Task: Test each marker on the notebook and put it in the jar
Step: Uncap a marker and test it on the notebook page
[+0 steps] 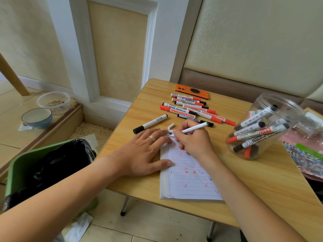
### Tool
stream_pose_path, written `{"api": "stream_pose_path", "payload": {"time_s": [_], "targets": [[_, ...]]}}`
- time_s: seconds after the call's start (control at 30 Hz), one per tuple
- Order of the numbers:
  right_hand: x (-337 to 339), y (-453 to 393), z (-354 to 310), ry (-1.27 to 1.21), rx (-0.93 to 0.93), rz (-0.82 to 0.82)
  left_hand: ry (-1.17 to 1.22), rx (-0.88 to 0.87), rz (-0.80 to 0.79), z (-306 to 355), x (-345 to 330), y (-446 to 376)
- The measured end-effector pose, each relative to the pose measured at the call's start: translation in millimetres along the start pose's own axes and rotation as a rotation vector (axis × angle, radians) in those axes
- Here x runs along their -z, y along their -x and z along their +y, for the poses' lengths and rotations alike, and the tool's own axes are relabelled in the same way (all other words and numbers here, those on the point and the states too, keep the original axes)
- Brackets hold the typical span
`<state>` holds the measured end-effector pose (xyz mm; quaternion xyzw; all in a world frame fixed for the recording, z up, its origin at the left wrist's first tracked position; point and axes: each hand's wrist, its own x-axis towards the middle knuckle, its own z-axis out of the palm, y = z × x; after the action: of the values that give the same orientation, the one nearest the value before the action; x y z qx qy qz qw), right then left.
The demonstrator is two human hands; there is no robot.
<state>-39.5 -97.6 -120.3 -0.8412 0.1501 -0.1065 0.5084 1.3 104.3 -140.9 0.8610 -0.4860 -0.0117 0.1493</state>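
A lined notebook (pixel 190 180) lies on the wooden table (pixel 262 189), with red and blue test marks on its page. My left hand (pixel 145 152) presses flat on the notebook's upper left corner, a ring on one finger. My right hand (pixel 194 138) grips a white marker (pixel 194 128), its tip down at the top of the page next to a black scribble. A small white cap (pixel 171 126) lies just beyond. A clear plastic jar (pixel 265 126) at the right holds several markers. A pile of red and black markers (pixel 192 109) sits further back, and one black-capped marker (pixel 150 124) lies apart at the left.
An orange phone (pixel 192 91) lies behind the marker pile. A green bin with a black liner (pixel 43 165) stands at the table's left edge. Patterned paper and a bag (pixel 304 154) cover the right edge. Two bowls (pixel 45 109) sit on the floor step at left.
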Motion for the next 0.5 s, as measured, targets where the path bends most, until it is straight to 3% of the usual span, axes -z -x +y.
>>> {"api": "stream_pose_path", "payload": {"time_s": [0.5], "targets": [[-0.4,0.1,-1.5,-0.015,-0.003,0.011,0.002,-0.004,0.011,-0.7,-0.3,-1.1]]}}
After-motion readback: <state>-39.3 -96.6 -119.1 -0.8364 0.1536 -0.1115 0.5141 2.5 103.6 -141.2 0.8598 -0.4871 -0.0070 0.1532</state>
